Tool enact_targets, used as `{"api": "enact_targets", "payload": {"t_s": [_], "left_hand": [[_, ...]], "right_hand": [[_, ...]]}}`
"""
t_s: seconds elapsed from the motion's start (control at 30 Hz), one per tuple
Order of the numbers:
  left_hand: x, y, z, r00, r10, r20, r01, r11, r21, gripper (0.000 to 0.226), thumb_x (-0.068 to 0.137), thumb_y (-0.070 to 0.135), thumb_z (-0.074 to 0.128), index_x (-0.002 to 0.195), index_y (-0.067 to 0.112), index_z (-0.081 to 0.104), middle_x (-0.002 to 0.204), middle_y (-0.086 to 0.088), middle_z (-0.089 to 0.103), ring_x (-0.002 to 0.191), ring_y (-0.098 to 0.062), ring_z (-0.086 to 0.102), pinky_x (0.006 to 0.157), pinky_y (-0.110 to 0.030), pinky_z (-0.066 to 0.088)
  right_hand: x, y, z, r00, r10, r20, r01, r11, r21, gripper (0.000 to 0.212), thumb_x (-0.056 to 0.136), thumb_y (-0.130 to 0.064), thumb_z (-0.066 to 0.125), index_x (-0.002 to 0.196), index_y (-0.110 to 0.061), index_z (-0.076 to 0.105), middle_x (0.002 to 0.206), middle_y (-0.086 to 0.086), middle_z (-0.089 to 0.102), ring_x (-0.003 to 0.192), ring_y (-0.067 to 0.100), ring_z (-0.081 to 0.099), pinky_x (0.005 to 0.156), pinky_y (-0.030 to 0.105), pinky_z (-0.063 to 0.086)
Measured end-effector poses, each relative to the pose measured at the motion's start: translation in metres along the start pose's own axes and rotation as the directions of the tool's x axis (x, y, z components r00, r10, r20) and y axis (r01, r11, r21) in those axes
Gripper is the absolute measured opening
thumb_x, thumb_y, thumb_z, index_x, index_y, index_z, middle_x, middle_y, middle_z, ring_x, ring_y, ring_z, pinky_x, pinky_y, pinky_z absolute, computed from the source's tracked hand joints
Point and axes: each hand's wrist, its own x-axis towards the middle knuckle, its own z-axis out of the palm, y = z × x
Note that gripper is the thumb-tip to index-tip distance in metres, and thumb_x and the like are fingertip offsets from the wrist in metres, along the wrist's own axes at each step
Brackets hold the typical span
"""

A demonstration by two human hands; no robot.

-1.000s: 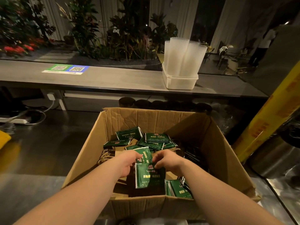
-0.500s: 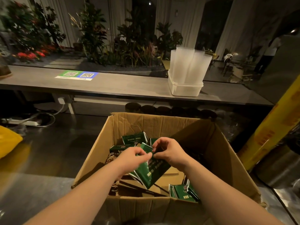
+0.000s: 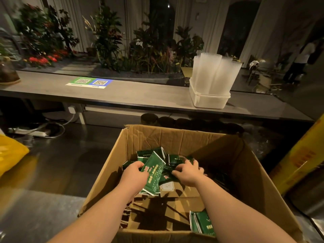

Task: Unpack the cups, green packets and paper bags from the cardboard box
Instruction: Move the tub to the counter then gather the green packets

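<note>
Green packets (image 3: 177,159) are lying loose by the far wall of the cardboard box (image 3: 175,135), and I am gripping a stack (image 3: 154,175) in my left hand (image 3: 135,174) while my right hand (image 3: 188,173) is curling onto 1 more, hold unclear, best squared against the stack.

Dim, warm; wide-angle edge warp

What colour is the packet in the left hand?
The packet is dark green with light printed scrollwork; head view.
</note>
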Motion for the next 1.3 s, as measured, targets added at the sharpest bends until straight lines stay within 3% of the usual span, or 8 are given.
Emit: {"api": "enact_targets", "payload": {"t_s": [0.13, 0.23, 0.37, 0.53, 0.83, 0.97, 1.1, 1.3], "left_hand": [[0.002, -0.001, -0.002, 0.999, -0.019, -0.027, 0.018, 1.000, -0.020, 0.021, 0.100, 0.009, 0.056, 0.113, 0.025, 0.051, 0.099, -0.003, 0.064, 0.083, -0.017, 0.067, 0.066, -0.037, 0.059], [0.004, 0.000, -0.003, 0.998, -0.041, -0.037, 0.038, 0.996, -0.084, 0.039, 0.100, 0.006, 0.054, 0.123, 0.032, 0.035, 0.103, -0.004, 0.060, 0.090, -0.024, 0.069, 0.079, -0.048, 0.063], [0.001, 0.002, -0.001, 1.000, -0.011, -0.030, 0.007, 0.994, -0.107, 0.059, 0.099, -0.006, 0.043, 0.127, 0.045, 0.029, 0.107, -0.004, 0.060, 0.089, -0.026, 0.067, 0.067, -0.039, 0.060], [-0.001, -0.004, 0.003, 0.999, 0.002, -0.033, -0.003, 0.999, -0.044, 0.051, 0.097, -0.008, 0.040, 0.116, 0.035, 0.058, 0.111, -0.004, 0.060, 0.062, -0.017, 0.049, 0.045, -0.024, 0.035], [-0.004, -0.005, 0.003, 0.998, 0.023, -0.062, -0.030, 0.993, -0.112, 0.024, 0.101, 0.008, 0.056, 0.111, 0.030, 0.062, 0.104, 0.002, 0.062, 0.087, -0.028, 0.067, 0.070, -0.041, 0.058], [-0.004, -0.006, -0.001, 0.998, 0.029, -0.051, -0.035, 0.992, -0.124, 0.034, 0.098, -0.002, 0.056, 0.104, 0.032, 0.061, 0.115, 0.002, 0.060, 0.075, -0.032, 0.065, 0.057, -0.038, 0.056], [-0.004, -0.006, -0.001, 0.999, 0.024, -0.029, -0.029, 0.985, -0.172, 0.040, 0.097, -0.003, 0.057, 0.108, 0.034, 0.063, 0.109, 0.002, 0.062, 0.102, -0.045, 0.068, 0.080, -0.058, 0.058], [-0.003, -0.010, 0.002, 0.999, 0.040, -0.030, -0.045, 0.986, -0.162, 0.034, 0.103, 0.003, 0.051, 0.114, 0.034, 0.061, 0.104, 0.002, 0.063, 0.078, -0.027, 0.061, 0.064, -0.036, 0.051]], "right_hand": [[0.003, 0.005, 0.010, 0.999, -0.010, 0.034, 0.012, 0.998, -0.064, 0.050, 0.101, -0.046, 0.054, 0.149, -0.035, 0.047, 0.161, 0.004, 0.037, 0.155, 0.036, 0.011, 0.122, 0.063, 0.004], [0.001, 0.008, 0.013, 0.994, -0.032, -0.107, 0.019, 0.993, -0.119, 0.041, 0.097, -0.035, 0.063, 0.137, -0.030, 0.054, 0.140, 0.003, 0.055, 0.142, 0.032, 0.033, 0.119, 0.057, 0.021], [0.000, 0.011, 0.013, 0.958, 0.062, -0.279, -0.055, 0.998, 0.034, 0.044, 0.098, -0.047, 0.059, 0.135, -0.026, 0.052, 0.127, 0.004, 0.062, 0.122, 0.028, 0.053, 0.107, 0.047, 0.043], [0.001, 0.019, 0.017, 0.915, 0.245, -0.320, -0.253, 0.967, 0.017, 0.067, 0.097, -0.061, 0.052, 0.151, -0.023, 0.039, 0.146, 0.008, 0.043, 0.136, 0.030, 0.037, 0.109, 0.047, 0.039], [0.001, 0.022, 0.013, 0.864, 0.412, -0.288, -0.377, 0.910, 0.172, 0.077, 0.082, -0.058, 0.076, 0.141, -0.021, 0.043, 0.142, 0.006, 0.051, 0.135, 0.030, 0.040, 0.110, 0.048, 0.034], [0.001, 0.027, 0.018, 0.871, 0.455, -0.183, -0.445, 0.890, 0.095, 0.079, 0.078, -0.065, 0.076, 0.140, -0.023, 0.051, 0.142, 0.006, 0.048, 0.135, 0.031, 0.037, 0.109, 0.047, 0.034], [0.001, 0.032, 0.020, 0.844, 0.499, -0.196, -0.406, 0.834, 0.374, 0.055, 0.083, -0.049, 0.078, 0.127, -0.028, 0.052, 0.130, 0.006, 0.056, 0.126, 0.032, 0.043, 0.105, 0.048, 0.037], [-0.011, 0.032, -0.009, 0.916, 0.352, -0.190, 0.001, 0.472, 0.882, 0.018, 0.095, -0.011, 0.069, 0.109, -0.020, 0.062, 0.111, 0.006, 0.069, 0.100, 0.020, 0.066, 0.076, 0.037, 0.057]]}}
